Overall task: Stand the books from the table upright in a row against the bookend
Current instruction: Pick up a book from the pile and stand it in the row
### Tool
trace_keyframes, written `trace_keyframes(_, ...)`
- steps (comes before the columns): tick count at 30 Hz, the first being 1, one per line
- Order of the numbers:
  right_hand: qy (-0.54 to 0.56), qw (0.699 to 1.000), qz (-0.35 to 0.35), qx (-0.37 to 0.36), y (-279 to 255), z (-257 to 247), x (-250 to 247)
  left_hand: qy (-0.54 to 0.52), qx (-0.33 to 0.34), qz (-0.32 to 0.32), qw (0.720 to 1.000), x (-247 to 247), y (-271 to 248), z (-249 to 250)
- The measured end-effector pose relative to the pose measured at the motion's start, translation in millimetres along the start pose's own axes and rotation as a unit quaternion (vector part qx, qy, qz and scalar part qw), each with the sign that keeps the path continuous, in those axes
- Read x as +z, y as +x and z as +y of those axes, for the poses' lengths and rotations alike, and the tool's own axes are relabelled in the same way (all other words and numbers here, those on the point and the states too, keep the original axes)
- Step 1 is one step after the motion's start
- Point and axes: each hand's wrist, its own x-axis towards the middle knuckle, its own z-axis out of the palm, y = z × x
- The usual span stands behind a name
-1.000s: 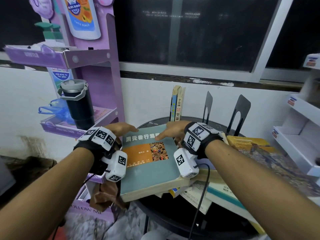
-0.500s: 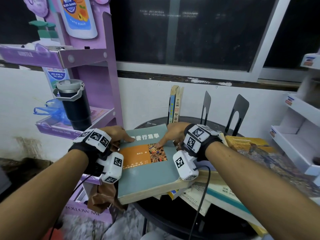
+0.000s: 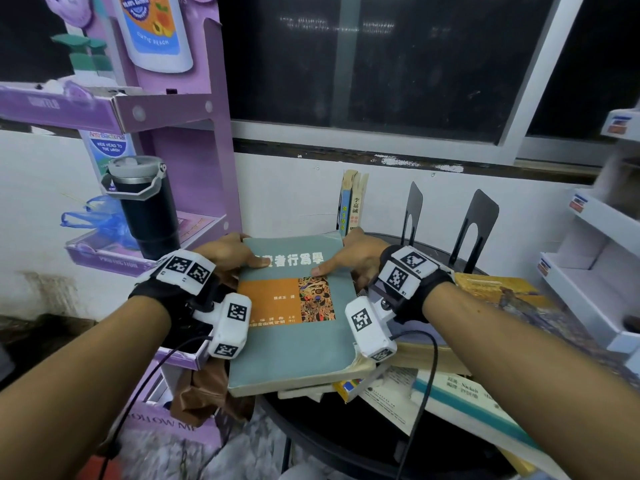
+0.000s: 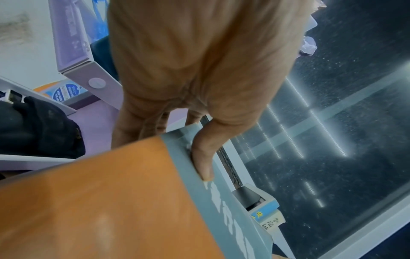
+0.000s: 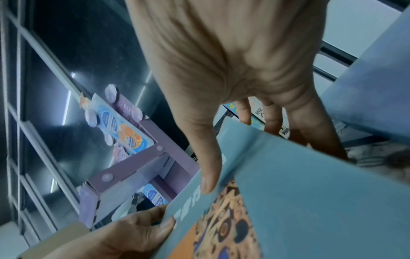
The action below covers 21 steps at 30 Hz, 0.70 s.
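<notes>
A grey-green book (image 3: 294, 327) with an orange panel lies tilted on top of a loose pile of books (image 3: 485, 393) on the round black table (image 3: 346, 441). My left hand (image 3: 228, 252) grips its far left corner, thumb on the cover (image 4: 201, 157) and fingers underneath. My right hand (image 3: 356, 256) grips the far right corner the same way, thumb (image 5: 208, 175) on top. Behind the book, two thin books (image 3: 351, 206) stand upright by the wall. Two black bookends (image 3: 414, 216) (image 3: 478, 226) stand to their right.
A purple cardboard display stand (image 3: 180, 109) with a black tumbler (image 3: 145, 209) is close on the left. White shelving (image 3: 588, 271) is at the right. The wall and dark window are directly behind the table.
Both hands have slid to the book's far corners and taken hold, thumbs on the cover. The book's far edge has come up a little.
</notes>
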Motion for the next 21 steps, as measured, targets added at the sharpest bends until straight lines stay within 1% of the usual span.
trace_keyframes(3, 0.049, 0.998, 0.045, -0.019, 11.5, 7.1, -5.1, -0.05, 0.025, 0.0, 0.998, -0.5, -1.5, 2.4)
trace_keyframes(5, 0.071, 0.995, 0.058, -0.027, 13.3, 9.1, -8.8, -0.076, 0.046, -0.002, 0.996, -0.4, -2.4, 5.0)
trace_keyframes(7, 0.095, 0.994, 0.05, -0.035, -1.2, 2.8, -10.7, -0.093, 0.065, 0.004, 0.994, -0.4, -4.3, 8.6)
trace_keyframes(9, 0.09, 0.994, 0.037, -0.049, -16.7, -6.2, -14.5, -0.115, 0.08, 0.017, 0.99, -1.8, -7.3, 13.3)
trace_keyframes(11, 0.077, 0.994, 0.04, -0.064, -45.5, -17.4, -14.5, -0.135, 0.093, 0.03, 0.986, -4.3, -9.9, 17.7)
trace_keyframes(13, 0.091, 0.992, 0.046, -0.072, -65.9, -25.7, -14.3, -0.145, 0.109, 0.032, 0.983, -6.2, -14.5, 22.7)
trace_keyframes(18, 0.124, 0.985, 0.063, -0.1, -82.6, -33.3, -20.0, -0.179, 0.155, 0.046, 0.971, -10.1, -26.0, 37.0)
trace_keyframes(21, 0.132, 0.978, 0.083, -0.135, -92.3, -39.1, -28.1, -0.196, 0.185, 0.054, 0.961, -11.4, -35.9, 49.9)
